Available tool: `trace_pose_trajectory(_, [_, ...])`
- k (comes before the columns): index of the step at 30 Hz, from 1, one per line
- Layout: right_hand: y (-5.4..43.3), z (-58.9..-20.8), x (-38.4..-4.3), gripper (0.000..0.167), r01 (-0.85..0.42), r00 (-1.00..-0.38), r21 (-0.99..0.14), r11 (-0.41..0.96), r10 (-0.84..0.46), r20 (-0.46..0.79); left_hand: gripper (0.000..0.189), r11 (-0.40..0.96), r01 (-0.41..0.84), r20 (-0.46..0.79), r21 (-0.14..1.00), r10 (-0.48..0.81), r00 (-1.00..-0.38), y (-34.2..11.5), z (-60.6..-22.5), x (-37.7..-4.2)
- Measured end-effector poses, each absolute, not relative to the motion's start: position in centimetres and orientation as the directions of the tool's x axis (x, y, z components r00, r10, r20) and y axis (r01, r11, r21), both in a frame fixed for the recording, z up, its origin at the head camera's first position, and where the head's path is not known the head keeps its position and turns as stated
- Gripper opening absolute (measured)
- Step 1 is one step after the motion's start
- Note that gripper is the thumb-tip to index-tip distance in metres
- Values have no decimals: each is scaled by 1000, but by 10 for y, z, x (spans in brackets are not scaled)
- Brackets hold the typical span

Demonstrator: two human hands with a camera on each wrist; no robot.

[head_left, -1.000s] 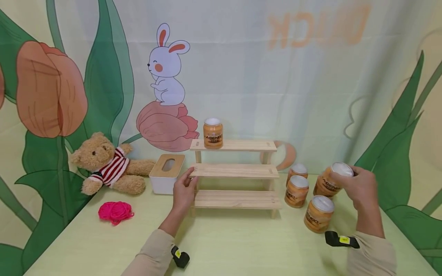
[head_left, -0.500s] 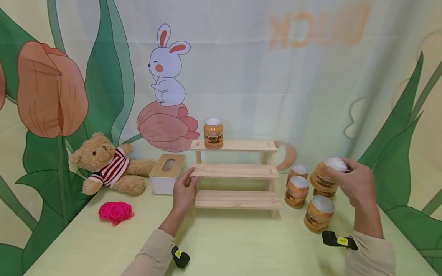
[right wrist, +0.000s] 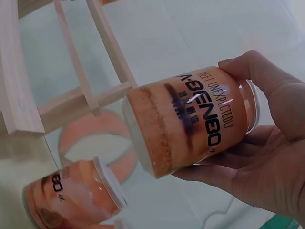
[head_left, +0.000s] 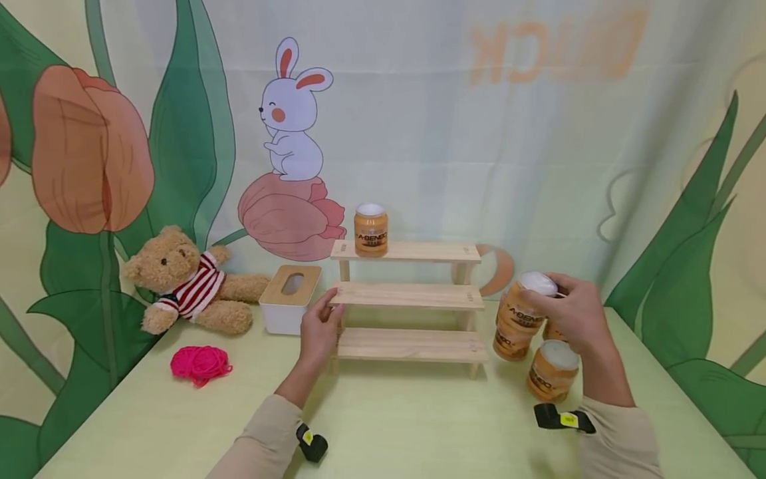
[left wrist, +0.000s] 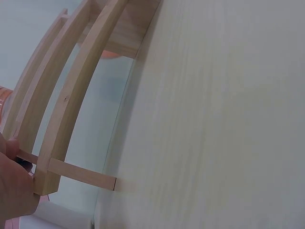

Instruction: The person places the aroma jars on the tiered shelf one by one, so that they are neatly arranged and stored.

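Observation:
An orange can [head_left: 519, 307] with dark lettering and a pale top is in my right hand [head_left: 577, 316], thumb on one side and fingers on the other. In the right wrist view the can [right wrist: 186, 121] is lifted and tilted. The head view has it overlapping another can [head_left: 510, 347] on the table. My left hand [head_left: 320, 330] grips the left end of the middle board of a three-step wooden display shelf [head_left: 407, 295]; the left wrist view catches part of that hand [left wrist: 16, 186] at the wood. A matching can [head_left: 371, 233] stands on the top step, toward its left end.
Another can [head_left: 554, 374] stands near my right wrist, and one [head_left: 552, 331] is partly behind my right hand. Left of the shelf are a white tissue box [head_left: 284, 318] with a wooden lid, a teddy bear [head_left: 191, 286] and pink yarn [head_left: 200, 364]. A printed curtain [head_left: 407, 133] hangs behind.
My right hand has lifted the can from the right-hand group and carried it left, over the neighbouring cans. The left hand keeps its hold on the shelf.

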State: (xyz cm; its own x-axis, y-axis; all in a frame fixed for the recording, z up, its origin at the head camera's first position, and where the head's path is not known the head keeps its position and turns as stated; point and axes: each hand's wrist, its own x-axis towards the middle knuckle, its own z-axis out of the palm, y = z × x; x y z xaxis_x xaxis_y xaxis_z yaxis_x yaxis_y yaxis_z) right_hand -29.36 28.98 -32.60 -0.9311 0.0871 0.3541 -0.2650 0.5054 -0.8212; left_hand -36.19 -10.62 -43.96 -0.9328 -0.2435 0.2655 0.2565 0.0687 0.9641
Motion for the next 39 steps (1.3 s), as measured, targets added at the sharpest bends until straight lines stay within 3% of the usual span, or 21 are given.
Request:
trace_pose_trajectory(14, [253, -326, -299, 58, -299, -948, -887, 353, -5, 318, 43, 82, 257, 270, 963, -252, -929, -107, -438, -362])
trace_pose_trajectory(24, [227, -344, -313, 54, -260, -964, -955, 143, 20, 265, 43, 70, 256, 266, 964, -251, -931, -105, -436, -359])
trace_pose_trajectory(29, [204, -359, -317, 49, -296, -955, -955, 36, 8, 296, 42, 85, 255, 268, 963, -246, -932, -106, -437, -359])
trace_pose_trajectory(39, [174, -363, -314, 47, -357, -932, -933, 38, -78, 353, 43, 54, 259, 264, 964, -244, -933, -106, -437, -359])
